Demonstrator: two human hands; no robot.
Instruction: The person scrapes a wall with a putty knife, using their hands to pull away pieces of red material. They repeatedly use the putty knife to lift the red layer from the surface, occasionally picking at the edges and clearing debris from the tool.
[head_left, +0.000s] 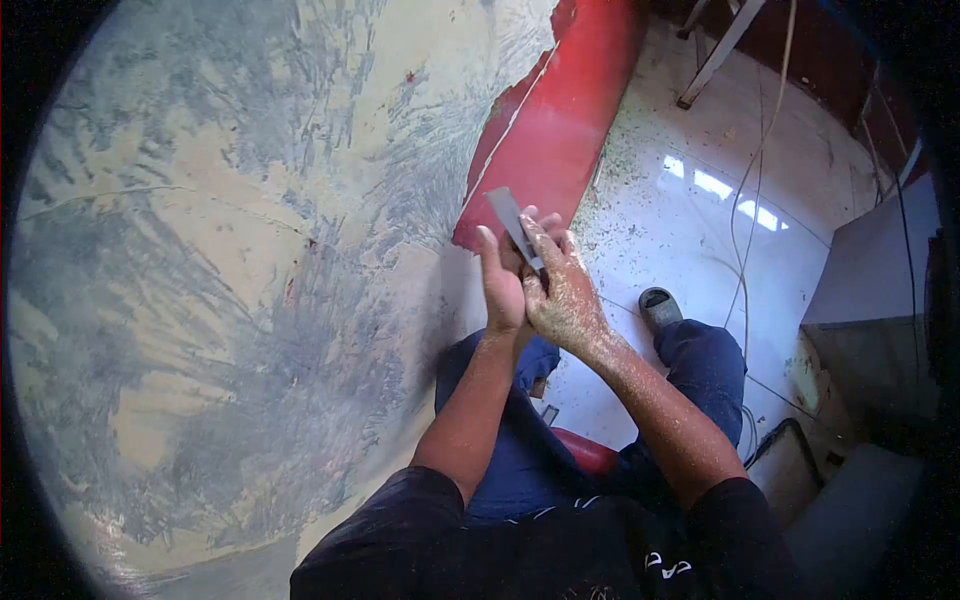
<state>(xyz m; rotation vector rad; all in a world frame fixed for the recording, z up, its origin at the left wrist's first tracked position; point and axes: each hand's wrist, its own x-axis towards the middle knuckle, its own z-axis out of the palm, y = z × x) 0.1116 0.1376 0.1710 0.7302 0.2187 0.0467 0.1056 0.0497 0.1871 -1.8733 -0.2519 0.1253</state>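
In front of my body my two hands meet, close to the red lower band of the wall. My right hand (566, 300), speckled with pale putty or dust, is closed around the dark handle of a putty knife (508, 215). The knife's flat grey blade points up and to the left. Beside and partly behind it, my left hand (503, 290) is turned palm up with its thumb stretched out. Its other fingers are spread behind the knife and partly hidden by my right hand.
A large wall surface (230, 260) with patchy cream putty over grey fills the left, bordered by a red painted strip (560, 110). Crumbs lie on the glossy tiled floor (690, 230). Cables (742, 265), metal legs (715, 60) and a sandalled foot (660, 308) are at right.
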